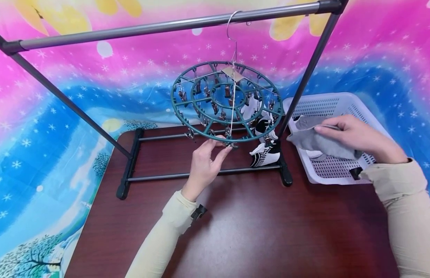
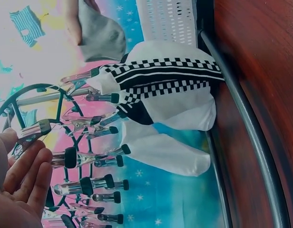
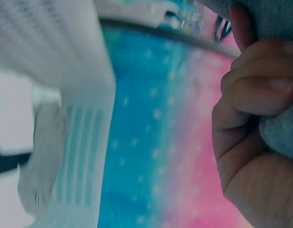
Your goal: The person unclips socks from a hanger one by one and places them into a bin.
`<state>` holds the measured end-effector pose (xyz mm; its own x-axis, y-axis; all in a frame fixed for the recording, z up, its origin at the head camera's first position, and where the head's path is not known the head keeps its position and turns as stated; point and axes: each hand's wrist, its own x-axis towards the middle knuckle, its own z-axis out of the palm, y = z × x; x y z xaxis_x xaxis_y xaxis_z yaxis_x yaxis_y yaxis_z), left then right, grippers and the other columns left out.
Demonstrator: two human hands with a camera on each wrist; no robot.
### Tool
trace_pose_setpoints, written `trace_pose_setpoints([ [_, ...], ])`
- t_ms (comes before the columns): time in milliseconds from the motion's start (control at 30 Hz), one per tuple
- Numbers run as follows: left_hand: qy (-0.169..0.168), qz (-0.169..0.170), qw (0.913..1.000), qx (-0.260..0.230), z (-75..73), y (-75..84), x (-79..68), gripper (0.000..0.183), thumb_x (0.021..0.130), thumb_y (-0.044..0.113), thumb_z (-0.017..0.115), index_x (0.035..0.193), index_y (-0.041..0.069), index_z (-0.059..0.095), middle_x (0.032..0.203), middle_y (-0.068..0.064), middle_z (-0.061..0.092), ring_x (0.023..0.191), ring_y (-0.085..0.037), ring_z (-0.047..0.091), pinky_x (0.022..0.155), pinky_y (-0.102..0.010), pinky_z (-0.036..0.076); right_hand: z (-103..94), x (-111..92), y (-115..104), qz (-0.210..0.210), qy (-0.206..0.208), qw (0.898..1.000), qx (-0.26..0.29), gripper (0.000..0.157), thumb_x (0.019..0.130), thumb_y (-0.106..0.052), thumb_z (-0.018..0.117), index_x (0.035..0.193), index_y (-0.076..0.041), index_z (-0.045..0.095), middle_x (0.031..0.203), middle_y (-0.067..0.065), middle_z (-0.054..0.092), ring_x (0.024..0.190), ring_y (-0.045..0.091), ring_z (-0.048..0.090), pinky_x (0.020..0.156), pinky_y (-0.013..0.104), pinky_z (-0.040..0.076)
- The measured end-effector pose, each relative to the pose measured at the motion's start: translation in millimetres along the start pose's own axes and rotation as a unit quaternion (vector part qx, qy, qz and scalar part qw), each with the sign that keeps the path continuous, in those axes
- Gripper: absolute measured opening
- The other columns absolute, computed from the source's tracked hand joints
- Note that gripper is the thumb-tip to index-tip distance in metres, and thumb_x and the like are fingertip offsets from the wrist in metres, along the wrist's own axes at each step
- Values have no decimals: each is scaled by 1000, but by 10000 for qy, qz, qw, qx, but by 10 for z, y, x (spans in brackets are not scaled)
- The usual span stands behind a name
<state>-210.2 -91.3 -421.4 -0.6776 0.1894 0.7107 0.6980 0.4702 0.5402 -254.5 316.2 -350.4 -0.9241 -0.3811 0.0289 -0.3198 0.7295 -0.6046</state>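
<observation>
A green round clip hanger hangs by its wire hook from the rack's top bar. At its near rim my left hand pinches a metal clip with black tips between thumb and fingers. My right hand holds a grey sock above the basket, its fingers curled over the cloth in the right wrist view. From clips on the hanger's right side hang black-and-white checkered socks and a plain white sock. Several other clips dangle with nothing in them.
The white perforated basket stands right of the rack, with grey, white and black pieces of cloth inside. A metal rack stands on the dark red table. Behind it hangs a colourful snowflake-printed cloth.
</observation>
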Motion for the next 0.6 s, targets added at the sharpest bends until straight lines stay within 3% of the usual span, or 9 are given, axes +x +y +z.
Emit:
trace_pose_setpoints([
  [100, -6, -7, 10000, 24, -17, 4, 8, 30, 96, 13, 75, 122, 3, 68, 105, -11, 76, 100, -22, 72, 79, -38, 57, -119, 82, 160, 258, 87, 9994, -200, 25, 105, -28, 62, 90, -13, 75, 61, -2, 43, 56, 12, 41, 55, 29, 38],
  [167, -11, -16, 10000, 59, -26, 7, 9, 30, 96, 14, 75, 122, 3, 68, 104, -10, 76, 94, -22, 71, 70, -35, 54, -154, 147, 270, 431, 95, 9985, -339, 27, 105, -31, 62, 93, -12, 77, 61, -1, 44, 58, 12, 42, 59, 28, 38],
  [333, -85, -47, 9999, 116, -28, 7, 2, 30, 96, 16, 74, 123, 3, 68, 104, -10, 76, 84, -19, 67, 58, -30, 45, -126, 267, 537, 630, -98, 9974, -336, 33, 107, -32, 59, 92, -9, 77, 62, -2, 45, 57, 9, 42, 59, 29, 39],
  [433, -107, -51, 9998, 129, -25, 8, 0, 30, 96, 15, 75, 123, 3, 68, 103, -10, 75, 79, -18, 64, 58, -29, 45, -90, 289, 648, 694, -339, 9968, -205, 31, 107, -31, 57, 103, -8, 79, 68, -4, 52, 61, 8, 45, 61, 28, 41],
  [600, -153, -76, 9998, 100, -17, 8, 6, 32, 95, 15, 76, 124, 4, 68, 104, -9, 76, 95, -20, 71, 80, -34, 59, -36, 344, 758, 764, -698, 9944, -224, 32, 108, -34, 55, 109, -11, 77, 78, -1, 55, 72, 10, 49, 68, 28, 41],
])
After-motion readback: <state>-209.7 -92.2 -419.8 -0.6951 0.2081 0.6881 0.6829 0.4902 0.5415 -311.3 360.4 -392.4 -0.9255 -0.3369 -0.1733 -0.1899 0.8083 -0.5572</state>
